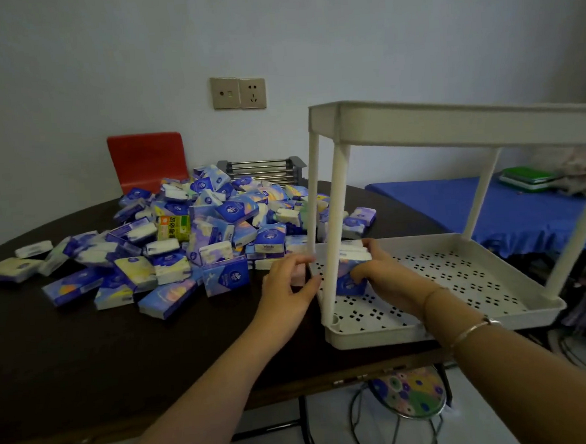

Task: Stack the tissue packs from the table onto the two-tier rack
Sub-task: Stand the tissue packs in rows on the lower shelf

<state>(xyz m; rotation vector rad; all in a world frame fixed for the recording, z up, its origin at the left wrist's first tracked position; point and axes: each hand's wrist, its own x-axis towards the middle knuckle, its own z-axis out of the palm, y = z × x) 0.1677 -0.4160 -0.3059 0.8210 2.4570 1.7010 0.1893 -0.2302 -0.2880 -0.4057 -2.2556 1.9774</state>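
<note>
A white two-tier rack (496, 319) stands at the right end of the dark table (121, 352), its perforated lower tray open toward me. My right hand (380, 271) grips a blue tissue pack (348, 282) upright in the tray's near-left corner, behind the rack's post. My left hand (288, 284) holds the tray's left rim at that corner, with a pale pack partly hidden under its fingers. A big heap of blue and white tissue packs (199, 234) covers the middle of the table to the left of the rack.
A red chair back (147, 162) stands behind the table, next to a metal wire rack (264, 170). A blue-covered bed (472, 204) lies right of the table. A patterned stool (408, 393) sits below the table edge. Wall sockets (239, 93) are above the heap.
</note>
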